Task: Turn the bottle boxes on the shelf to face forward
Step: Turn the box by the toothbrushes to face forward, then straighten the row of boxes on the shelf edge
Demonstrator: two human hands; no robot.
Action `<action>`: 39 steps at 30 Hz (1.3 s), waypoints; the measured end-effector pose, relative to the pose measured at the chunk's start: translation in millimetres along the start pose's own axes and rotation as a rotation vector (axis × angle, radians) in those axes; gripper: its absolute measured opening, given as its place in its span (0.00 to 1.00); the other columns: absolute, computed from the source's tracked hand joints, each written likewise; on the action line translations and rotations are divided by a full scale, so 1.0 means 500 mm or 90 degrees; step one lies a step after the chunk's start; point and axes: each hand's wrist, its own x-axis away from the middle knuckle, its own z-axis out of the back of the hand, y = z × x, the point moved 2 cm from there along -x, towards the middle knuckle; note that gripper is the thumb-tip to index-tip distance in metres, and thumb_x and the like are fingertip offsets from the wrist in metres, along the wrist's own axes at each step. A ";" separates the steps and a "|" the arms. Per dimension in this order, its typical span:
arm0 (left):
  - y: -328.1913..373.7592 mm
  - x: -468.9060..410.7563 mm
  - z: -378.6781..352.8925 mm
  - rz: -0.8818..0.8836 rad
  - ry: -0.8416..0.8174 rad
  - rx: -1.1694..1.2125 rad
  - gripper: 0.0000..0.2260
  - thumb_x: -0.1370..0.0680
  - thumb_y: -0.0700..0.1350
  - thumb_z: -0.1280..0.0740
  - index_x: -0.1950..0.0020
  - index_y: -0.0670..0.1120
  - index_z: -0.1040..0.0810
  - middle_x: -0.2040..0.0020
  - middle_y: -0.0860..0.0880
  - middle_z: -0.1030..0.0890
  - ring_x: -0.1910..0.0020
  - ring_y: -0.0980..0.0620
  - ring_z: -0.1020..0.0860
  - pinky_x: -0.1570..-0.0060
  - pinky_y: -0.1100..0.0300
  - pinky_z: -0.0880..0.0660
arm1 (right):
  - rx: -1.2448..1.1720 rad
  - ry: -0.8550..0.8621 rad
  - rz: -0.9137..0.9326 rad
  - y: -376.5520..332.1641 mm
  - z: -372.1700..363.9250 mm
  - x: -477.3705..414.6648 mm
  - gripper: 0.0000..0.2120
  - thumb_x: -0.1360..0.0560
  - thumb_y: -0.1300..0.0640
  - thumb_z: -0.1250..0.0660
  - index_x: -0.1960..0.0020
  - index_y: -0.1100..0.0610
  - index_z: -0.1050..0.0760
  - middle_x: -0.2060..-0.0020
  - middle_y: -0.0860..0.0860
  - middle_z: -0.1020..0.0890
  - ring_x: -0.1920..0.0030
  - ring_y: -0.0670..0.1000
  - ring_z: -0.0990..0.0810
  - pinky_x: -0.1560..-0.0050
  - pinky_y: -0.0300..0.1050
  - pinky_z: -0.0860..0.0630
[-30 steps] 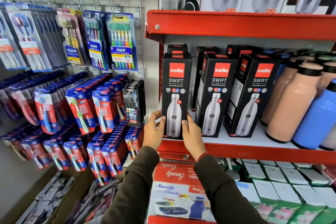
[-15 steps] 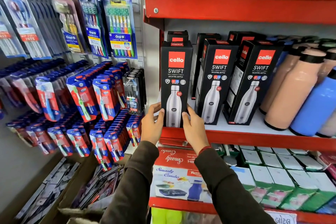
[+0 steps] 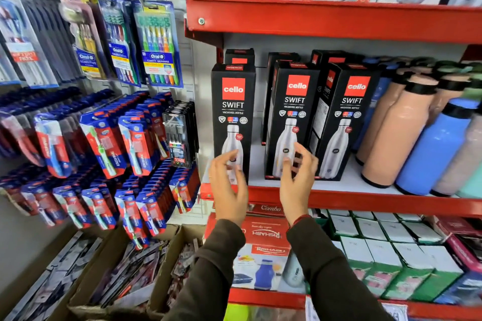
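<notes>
On the red shelf [image 3: 365,202], three black bottle boxes are standing upright in the front row, more black boxes sitting behind them. Left box [image 3: 233,122] is showing its printed front squarely to the aisle, so it is looking done. Middle box [image 3: 292,117] is facing nearly forward too, just beside the right box [image 3: 347,122], which is sitting turned a little, its side panel showing on the left; that one is probably needing the next twist. Left hand [image 3: 228,185] is hovering in front of the left box's lower part, fingers spread and curled, grip apart and clamped on nothing; contact with the box cannot be told because of blur. Right hand [image 3: 297,177] is hanging in front of the middle box's base, fingers loosely apart, also holding nothing, likely placed there to take the middle box by its two edges. Both hands are staying low, probably because turning a tall narrow box near its base is keeping it from tipping. Loose peach bottles [image 3: 396,135] and a blue bottle [image 3: 435,148] are standing close on the right, leaning in the wide-angle view, so a careless turn of the right box is risking a knock. Toothbrush packs [image 3: 156,41] are hanging on the wall to the left, well apart from the work.
</notes>
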 end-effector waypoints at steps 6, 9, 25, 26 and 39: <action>0.054 0.007 -0.134 0.000 -0.213 0.047 0.22 0.15 0.40 0.46 0.21 0.49 0.41 0.24 0.60 0.39 0.22 0.60 0.41 0.25 0.69 0.45 | 0.024 -0.087 -0.115 0.049 0.028 -0.057 0.24 0.18 0.55 0.41 0.23 0.53 0.42 0.27 0.55 0.39 0.26 0.54 0.37 0.32 0.41 0.40; 0.039 -0.003 -0.188 0.168 -0.221 0.051 0.23 0.15 0.40 0.47 0.20 0.43 0.47 0.19 0.50 0.44 0.19 0.54 0.46 0.30 0.78 0.53 | 0.041 -0.149 -0.166 0.081 0.033 -0.085 0.25 0.17 0.56 0.43 0.22 0.57 0.43 0.24 0.57 0.39 0.24 0.55 0.39 0.31 0.39 0.44; -0.011 -0.017 -0.210 0.396 -0.139 0.072 0.17 0.17 0.42 0.41 0.29 0.42 0.26 0.31 0.44 0.22 0.30 0.47 0.26 0.30 0.60 0.34 | 0.117 -0.230 -0.156 0.114 0.058 -0.101 0.20 0.18 0.53 0.42 0.28 0.59 0.32 0.33 0.56 0.24 0.33 0.53 0.27 0.42 0.33 0.39; -0.011 -0.014 -0.206 0.385 -0.141 0.069 0.17 0.17 0.42 0.41 0.29 0.42 0.26 0.31 0.44 0.22 0.30 0.47 0.26 0.30 0.59 0.33 | 0.122 -0.235 -0.142 0.110 0.064 -0.097 0.19 0.18 0.53 0.42 0.29 0.58 0.31 0.35 0.55 0.22 0.36 0.51 0.25 0.42 0.33 0.37; -0.004 0.024 -0.170 0.356 -0.183 0.063 0.18 0.17 0.46 0.40 0.28 0.43 0.27 0.32 0.45 0.22 0.32 0.50 0.25 0.29 0.55 0.30 | 0.203 -0.218 -0.075 0.081 0.116 -0.054 0.19 0.19 0.48 0.41 0.31 0.53 0.28 0.45 0.52 0.17 0.56 0.41 0.25 0.49 0.36 0.31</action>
